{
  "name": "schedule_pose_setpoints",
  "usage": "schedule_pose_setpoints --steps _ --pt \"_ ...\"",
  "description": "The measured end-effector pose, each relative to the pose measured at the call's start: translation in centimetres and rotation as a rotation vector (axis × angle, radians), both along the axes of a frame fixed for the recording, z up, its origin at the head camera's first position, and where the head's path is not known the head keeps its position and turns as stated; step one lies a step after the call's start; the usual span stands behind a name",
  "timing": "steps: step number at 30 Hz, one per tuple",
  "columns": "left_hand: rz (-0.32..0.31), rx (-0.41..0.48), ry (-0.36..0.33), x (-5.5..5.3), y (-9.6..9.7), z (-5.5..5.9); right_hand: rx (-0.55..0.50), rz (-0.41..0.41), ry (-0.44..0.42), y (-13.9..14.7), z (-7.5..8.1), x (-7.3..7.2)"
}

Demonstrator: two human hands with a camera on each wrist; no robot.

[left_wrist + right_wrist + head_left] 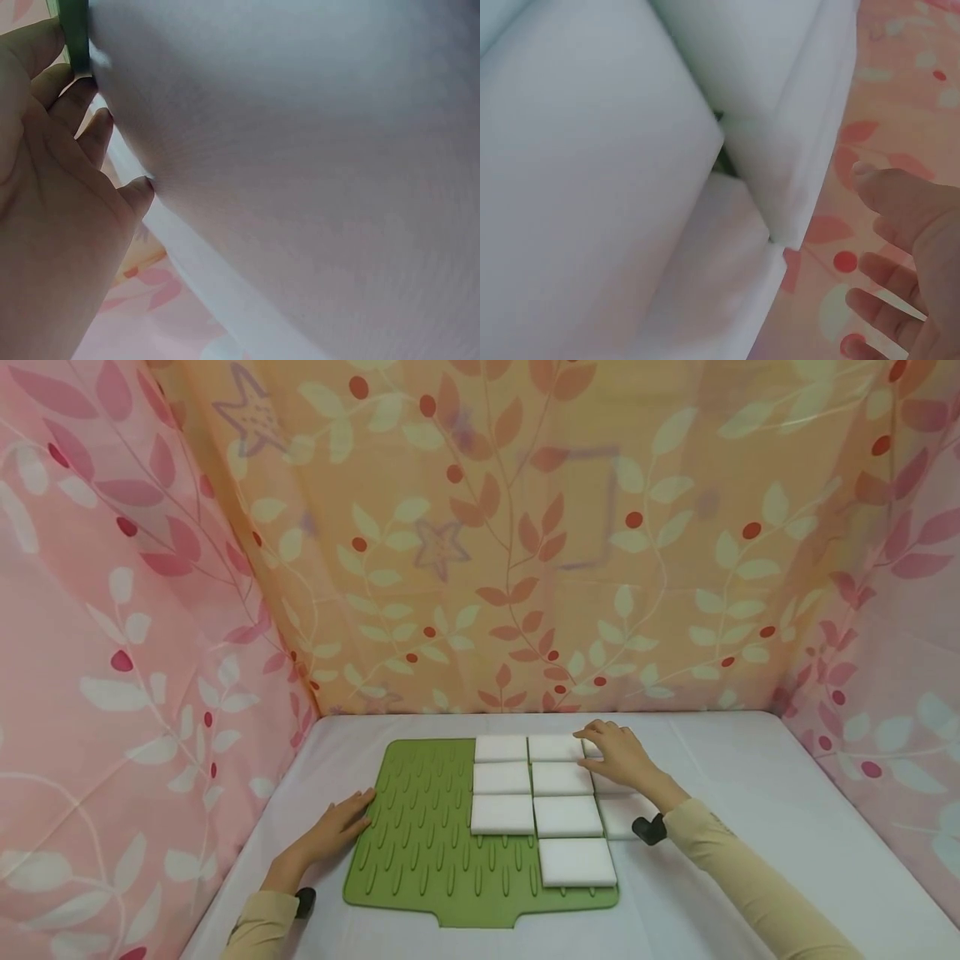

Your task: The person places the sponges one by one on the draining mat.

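A green ridged mat (408, 885) lies on the white-covered table, its short tab toward me. White sponge-like blocks (567, 816) sit in rows over its right part, with a further column at the right edge partly behind my right arm. At the mat's left edge rests my left hand (330, 827), fingers fairly straight; its fingertips touch the green edge (75, 37) in the left wrist view. My right hand (618, 758) hovers over the far right blocks, thumb and fingers apart with nothing between them. The right wrist view shows its fingers (889, 277) loosely spread beside the blocks (592, 150).
Floral cloth walls (487, 568) enclose the table at the back and both sides. White tablecloth (750, 777) stretches to the right of the blocks. A dark wrist strap piece (649, 829) sits at my right wrist, another (305, 903) at my left.
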State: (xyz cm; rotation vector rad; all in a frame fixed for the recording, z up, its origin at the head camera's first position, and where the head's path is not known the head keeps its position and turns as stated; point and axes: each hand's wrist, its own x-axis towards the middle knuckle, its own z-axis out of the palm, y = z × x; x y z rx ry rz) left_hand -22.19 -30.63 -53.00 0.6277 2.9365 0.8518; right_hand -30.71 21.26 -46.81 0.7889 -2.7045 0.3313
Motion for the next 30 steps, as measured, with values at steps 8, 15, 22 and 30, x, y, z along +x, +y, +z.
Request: schedule_pose_setpoints --steps 8,15,22,30 --pt "-0.001 0.0 -0.028 -0.1 -0.1 -0.1 -0.011 -0.031 -0.017 1.8 -0.5 -1.0" --pt "0.005 -0.012 -0.023 0.0 0.0 0.0 0.017 -0.074 -0.048 3.0 -1.0 -1.9" --pt "0.005 -0.022 0.001 0.2 0.3 0.4 0.042 -0.103 -0.072 4.0 -1.4 -2.5" --pt "-0.003 -0.002 -0.011 0.3 0.5 0.5 0.077 -0.114 -0.098 4.9 -1.5 -2.7"
